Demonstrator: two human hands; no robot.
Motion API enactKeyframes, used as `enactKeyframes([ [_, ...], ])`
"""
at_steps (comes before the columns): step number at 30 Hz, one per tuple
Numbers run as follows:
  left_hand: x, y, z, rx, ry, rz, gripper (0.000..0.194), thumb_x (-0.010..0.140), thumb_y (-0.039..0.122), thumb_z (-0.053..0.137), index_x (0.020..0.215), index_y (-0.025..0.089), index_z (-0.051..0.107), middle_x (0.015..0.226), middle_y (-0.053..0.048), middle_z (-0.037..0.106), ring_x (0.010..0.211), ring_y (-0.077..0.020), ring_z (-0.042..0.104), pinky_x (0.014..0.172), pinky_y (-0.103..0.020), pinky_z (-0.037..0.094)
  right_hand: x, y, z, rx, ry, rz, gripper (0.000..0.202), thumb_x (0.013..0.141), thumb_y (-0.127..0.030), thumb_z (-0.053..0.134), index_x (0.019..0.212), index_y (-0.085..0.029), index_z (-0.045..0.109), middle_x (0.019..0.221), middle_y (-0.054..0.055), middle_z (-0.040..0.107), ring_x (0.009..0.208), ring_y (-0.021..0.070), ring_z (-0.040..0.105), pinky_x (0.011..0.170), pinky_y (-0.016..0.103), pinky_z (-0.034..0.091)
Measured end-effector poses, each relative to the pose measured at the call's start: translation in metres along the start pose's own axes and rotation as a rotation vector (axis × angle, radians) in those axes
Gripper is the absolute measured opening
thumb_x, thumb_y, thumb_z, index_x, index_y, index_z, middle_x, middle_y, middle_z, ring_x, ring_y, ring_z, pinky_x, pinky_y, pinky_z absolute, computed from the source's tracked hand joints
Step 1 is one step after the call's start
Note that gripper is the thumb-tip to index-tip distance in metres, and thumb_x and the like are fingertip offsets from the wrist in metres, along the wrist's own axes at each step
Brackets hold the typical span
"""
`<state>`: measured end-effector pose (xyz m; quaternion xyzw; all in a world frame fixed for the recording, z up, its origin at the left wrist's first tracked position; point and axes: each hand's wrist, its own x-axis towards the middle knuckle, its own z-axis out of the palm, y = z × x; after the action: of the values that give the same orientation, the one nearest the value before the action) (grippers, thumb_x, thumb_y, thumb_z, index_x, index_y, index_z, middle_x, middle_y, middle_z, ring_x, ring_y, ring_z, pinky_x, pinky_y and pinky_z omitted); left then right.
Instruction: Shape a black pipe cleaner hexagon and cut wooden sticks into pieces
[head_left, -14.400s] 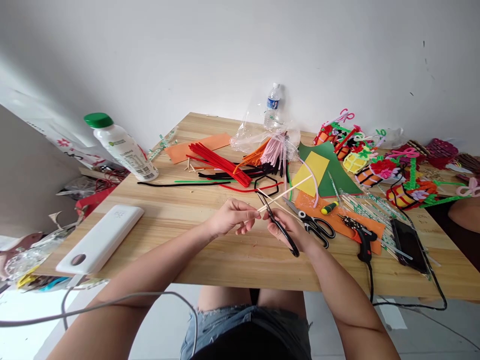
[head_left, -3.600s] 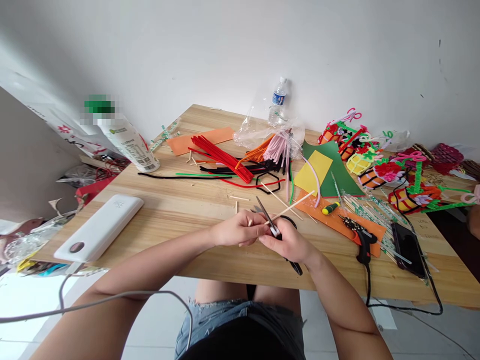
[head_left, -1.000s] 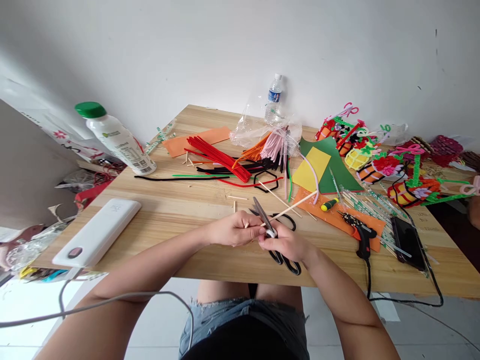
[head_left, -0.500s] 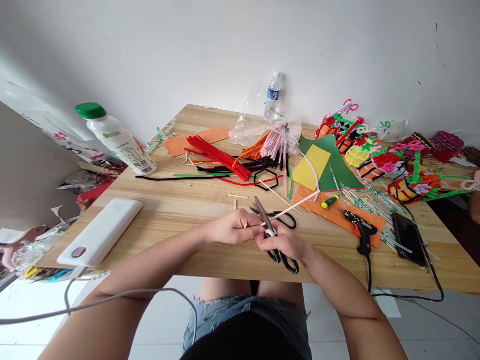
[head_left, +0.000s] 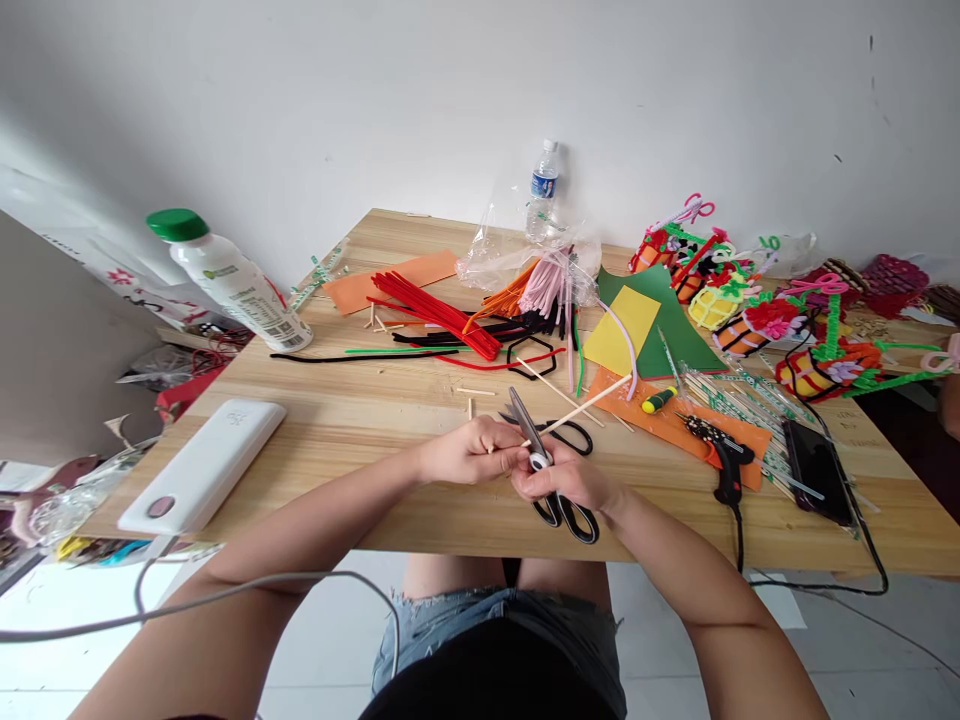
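Observation:
Close to the table's front edge, my left hand [head_left: 478,452] is closed around a thin wooden stick [head_left: 594,403], which slants up to the right. My right hand [head_left: 564,478] grips a pair of scissors [head_left: 579,522] around the pivot, blades pointing away from me and black handles hanging below the palm. The stick crosses the blades just above my fingers; whether they bite into it I cannot tell. Behind the hands a second pair of black scissors [head_left: 576,436] lies on the wooden table [head_left: 360,430]. Short cut stick pieces [head_left: 477,392] are scattered just beyond.
Pipe cleaners [head_left: 439,315] lie mid-table. A green sheet [head_left: 686,335] and a yellow sheet [head_left: 621,325] are right of them. A glue gun [head_left: 726,462], a phone [head_left: 817,475] and finished colourful crafts [head_left: 765,330] occupy the right. A power bank [head_left: 206,465] and a white bottle [head_left: 236,285] stand left.
The stick's far end has dipped slightly and shifted left against the blades. Both hands keep their grips in nearly the same place, and the camera view has shifted a little.

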<state>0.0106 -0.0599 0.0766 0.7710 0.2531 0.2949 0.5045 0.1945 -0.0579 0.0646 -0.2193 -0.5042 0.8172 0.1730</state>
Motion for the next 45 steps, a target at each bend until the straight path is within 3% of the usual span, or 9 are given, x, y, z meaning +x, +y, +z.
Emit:
enactKeyframes([
  [16, 0.004, 0.002, 0.001, 0.052, -0.038, 0.050, 0.055, 0.089, 0.058, 0.038, 0.059, 0.015, 0.055, 0.056, -0.007, 0.056, 0.057, -0.0135, 0.048, 0.061, -0.026, 0.042, 0.001, 0.006, 0.000, 0.137, -0.125, -0.048, 0.071, 0.066, -0.015, 0.060, 0.132, -0.022, 0.035, 0.053, -0.012, 0.042, 0.044, 0.0067, 0.033, 0.048, 0.024, 0.023],
  [22, 0.003, 0.003, -0.001, 0.007, -0.013, 0.030, 0.052, 0.086, 0.058, 0.045, 0.064, 0.014, 0.059, 0.062, -0.007, 0.060, 0.059, -0.0129, 0.052, 0.059, -0.024, 0.041, 0.003, 0.001, 0.003, 0.120, -0.096, -0.043, 0.048, 0.067, -0.015, 0.062, 0.112, -0.021, 0.046, 0.054, -0.011, 0.041, 0.043, 0.0059, 0.031, 0.047, 0.024, 0.021],
  [25, 0.001, -0.008, -0.006, -0.137, 0.025, -0.059, 0.048, 0.086, 0.057, 0.048, 0.073, 0.012, 0.061, 0.059, -0.003, 0.057, 0.050, -0.0089, 0.046, 0.052, -0.022, 0.038, 0.004, -0.003, -0.001, 0.119, -0.058, -0.075, 0.028, 0.069, -0.016, 0.063, 0.092, -0.020, 0.048, 0.052, -0.010, 0.041, 0.044, 0.0060, 0.032, 0.048, 0.025, 0.021],
  [28, 0.000, -0.023, -0.015, -0.340, 0.077, -0.199, 0.045, 0.089, 0.054, 0.043, 0.082, 0.012, 0.059, 0.042, 0.005, 0.045, 0.038, -0.0065, 0.035, 0.043, -0.019, 0.030, 0.004, -0.008, -0.009, 0.141, 0.057, -0.114, 0.026, 0.071, -0.016, 0.062, 0.093, -0.020, 0.049, 0.051, -0.010, 0.041, 0.044, 0.0068, 0.033, 0.049, 0.025, 0.022],
  [32, 0.005, -0.035, -0.025, -0.629, 0.112, -0.365, 0.040, 0.084, 0.053, 0.050, 0.076, 0.014, 0.055, 0.048, -0.004, 0.059, 0.040, -0.0124, 0.050, 0.037, -0.020, 0.030, 0.004, -0.013, -0.021, 0.196, 0.214, -0.119, 0.035, 0.069, -0.015, 0.063, 0.102, -0.019, 0.052, 0.049, -0.009, 0.040, 0.043, 0.0073, 0.031, 0.049, 0.025, 0.022],
  [36, 0.006, -0.028, -0.037, -0.743, 0.200, -0.462, 0.031, 0.073, 0.045, 0.060, 0.076, 0.014, 0.054, 0.057, -0.004, 0.061, 0.049, -0.0154, 0.056, 0.040, -0.022, 0.033, 0.003, -0.018, -0.025, 0.190, 0.266, -0.099, 0.035, 0.066, -0.016, 0.064, 0.099, -0.018, 0.055, 0.050, -0.009, 0.040, 0.044, 0.0070, 0.031, 0.049, 0.026, 0.022],
  [39, -0.005, -0.015, -0.058, -0.486, 0.312, -0.507, 0.027, 0.068, 0.040, 0.064, 0.073, 0.016, 0.053, 0.053, 0.002, 0.051, 0.043, -0.0090, 0.043, 0.041, -0.020, 0.023, -0.001, -0.025, -0.028, 0.076, 0.293, -0.060, 0.036, 0.065, -0.016, 0.065, 0.099, -0.016, 0.056, 0.052, -0.009, 0.040, 0.045, 0.0071, 0.033, 0.049, 0.025, 0.021],
  [41, -0.017, -0.007, -0.076, -0.058, 0.355, -0.567, 0.026, 0.069, 0.040, 0.063, 0.069, 0.016, 0.054, 0.050, 0.004, 0.045, 0.044, -0.0077, 0.037, 0.045, -0.021, 0.023, -0.005, -0.031, -0.031, -0.006, 0.314, -0.033, 0.036, 0.064, -0.018, 0.064, 0.099, -0.015, 0.057, 0.053, -0.008, 0.039, 0.046, 0.0070, 0.033, 0.049, 0.025, 0.020],
  [45, -0.033, -0.006, -0.104, 0.771, 0.233, -0.822, 0.024, 0.063, 0.040, 0.066, 0.069, 0.017, 0.063, 0.066, -0.002, 0.060, 0.057, -0.0145, 0.049, 0.052, -0.025, 0.028, -0.011, -0.037, -0.040, -0.285, 0.463, -0.005, 0.037, 0.067, -0.026, 0.060, 0.103, -0.016, 0.058, 0.054, -0.009, 0.036, 0.046, 0.0080, 0.033, 0.049, 0.024, 0.022],
])
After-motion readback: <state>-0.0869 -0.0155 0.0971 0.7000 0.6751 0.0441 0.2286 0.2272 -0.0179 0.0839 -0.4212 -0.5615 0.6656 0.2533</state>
